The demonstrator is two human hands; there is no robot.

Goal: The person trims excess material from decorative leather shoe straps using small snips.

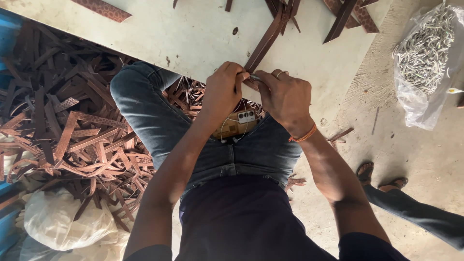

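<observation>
Where held: brown strap (265,43) — long, flat, dark, slanting over pale board (193,34) edge
Left hand (223,89): pinching strap's near end
Right hand (286,96): pinching same end — small metal piece (255,78) between fingers

Left hand (223,87) and right hand (285,96) close together at the edge of the pale worktop (193,34), both pinching the near end of a brown strap (265,42). Small metal piece (255,77) between the fingers (241,76). Large heap of brown straps (63,130) on the floor at left. Clear bag of metal parts (425,53) at right. Phone (237,123) on the lap.
</observation>
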